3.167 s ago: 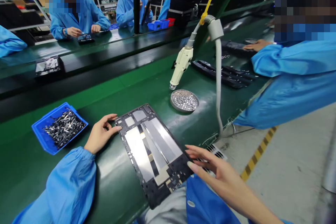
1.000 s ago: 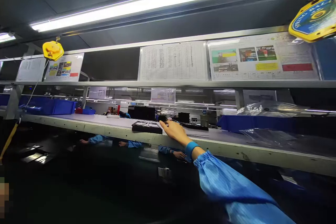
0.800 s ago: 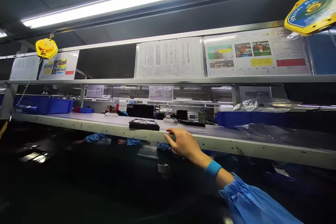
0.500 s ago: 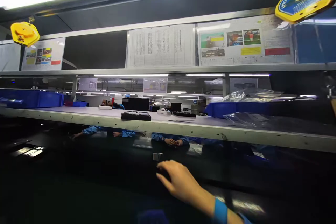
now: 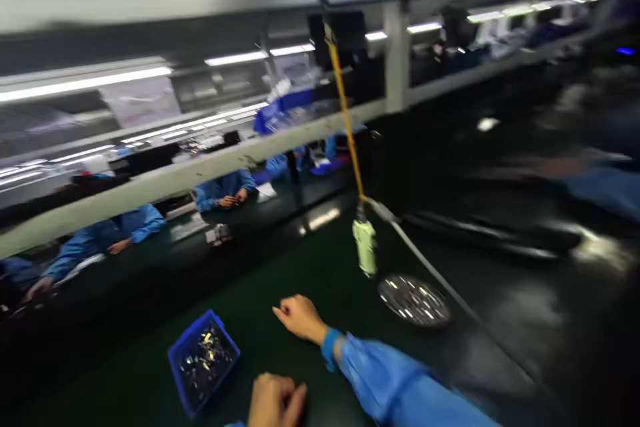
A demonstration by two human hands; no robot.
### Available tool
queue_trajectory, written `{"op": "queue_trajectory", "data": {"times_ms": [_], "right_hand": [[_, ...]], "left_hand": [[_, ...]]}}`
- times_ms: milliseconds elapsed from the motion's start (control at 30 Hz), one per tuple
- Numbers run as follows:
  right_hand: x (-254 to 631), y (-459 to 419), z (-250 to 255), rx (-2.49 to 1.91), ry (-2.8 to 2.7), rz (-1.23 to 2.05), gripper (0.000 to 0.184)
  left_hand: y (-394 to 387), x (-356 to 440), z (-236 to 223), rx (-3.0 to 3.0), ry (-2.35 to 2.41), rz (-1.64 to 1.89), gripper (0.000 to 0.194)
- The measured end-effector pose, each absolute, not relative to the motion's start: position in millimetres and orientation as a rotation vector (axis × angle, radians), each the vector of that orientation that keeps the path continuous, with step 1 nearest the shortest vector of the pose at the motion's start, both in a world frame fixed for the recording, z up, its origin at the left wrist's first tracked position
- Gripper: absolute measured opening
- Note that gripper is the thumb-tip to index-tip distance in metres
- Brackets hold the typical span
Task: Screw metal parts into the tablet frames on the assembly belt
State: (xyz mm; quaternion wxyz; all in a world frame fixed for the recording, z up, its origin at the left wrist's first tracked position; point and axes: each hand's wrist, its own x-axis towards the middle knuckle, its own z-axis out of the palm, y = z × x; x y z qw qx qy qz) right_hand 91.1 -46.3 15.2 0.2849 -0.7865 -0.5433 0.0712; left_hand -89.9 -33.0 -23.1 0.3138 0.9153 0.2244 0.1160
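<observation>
Just above the blue plastic bin (image 5: 180, 387), my R grip (image 5: 300, 318) hangs half open, fingers loosely curled, nothing in it. My L grip (image 5: 275, 403) sits just right of the bin at the bottom edge of the view, curled & blurred, so I can't tell if it has hold of anything. Bin's on the dark green surface (image 5: 280, 367), w/ a heap of small metal parts (image 5: 204, 357) inside; neither grip touches them. Well past the bin, a round metal dish (image 5: 414, 300) of shiny bits lies on the surface, and a cream electric screwdriver (image 5: 365, 247) hangs near it on a yellow cord (image 5: 343, 113), not held. Far beyond the bin, a co-worker's blue sleeve (image 5: 223, 190). Progress: no piece in either grip, bin & dish both loaded, so plenty left; can't tell what's done.
</observation>
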Motion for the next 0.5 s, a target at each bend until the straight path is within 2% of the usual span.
{"op": "queue_trajectory", "data": {"times_ms": [67,233,500], "right_hand": [[97,-43,14,-2.071,-1.44,0.279,0.034],[101,-34,18,-1.999,-1.496,0.438,0.036],[99,-17,28,-1.733,-1.463,0.569,0.035]], "left_hand": [[-34,-87,-22,2.635,0.467,0.424,0.062],[-47,-71,-5,2.985,0.095,0.855,0.051],[-63,-33,10,2.968,0.323,0.834,0.046]]}}
